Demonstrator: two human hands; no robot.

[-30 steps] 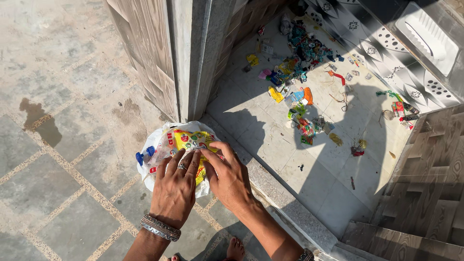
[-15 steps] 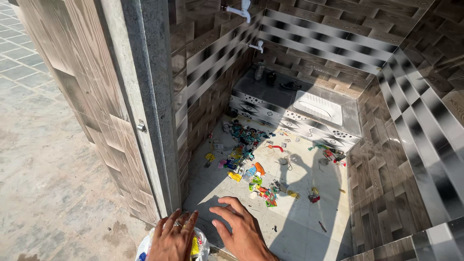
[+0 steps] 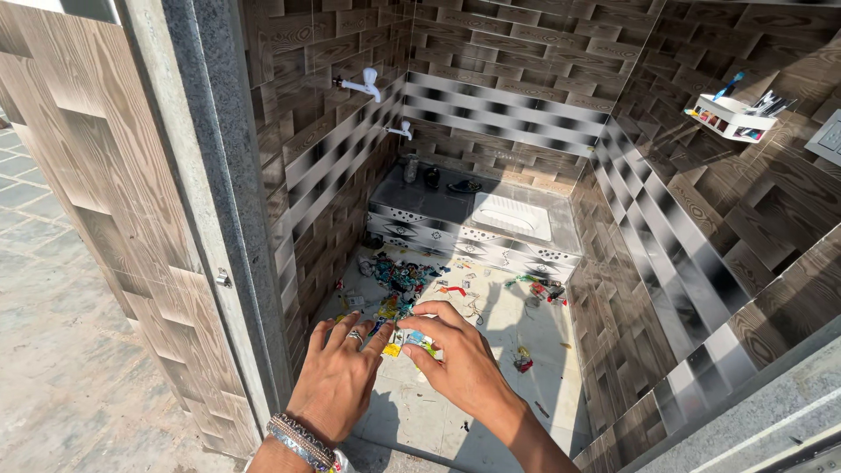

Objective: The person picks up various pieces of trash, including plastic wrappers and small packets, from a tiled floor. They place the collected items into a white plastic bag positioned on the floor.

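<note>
Both hands now sit higher in view than half a second ago. Left hand [image 3: 337,381] and right hand [image 3: 460,359], fingers spread and slightly curled, meet over small bright wrappers [image 3: 410,340], yellow and blue; actual grip cannot be told. More litter [image 3: 403,276] strews the floor [image 3: 491,324] beyond.

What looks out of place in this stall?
Colourful litter lies scattered across the pale floor in front of the squat toilet pan, mostly toward the left wall; scraps like that do not belong on a toilet floor. Both hands, left hand and right hand, are spread open above it.
</note>
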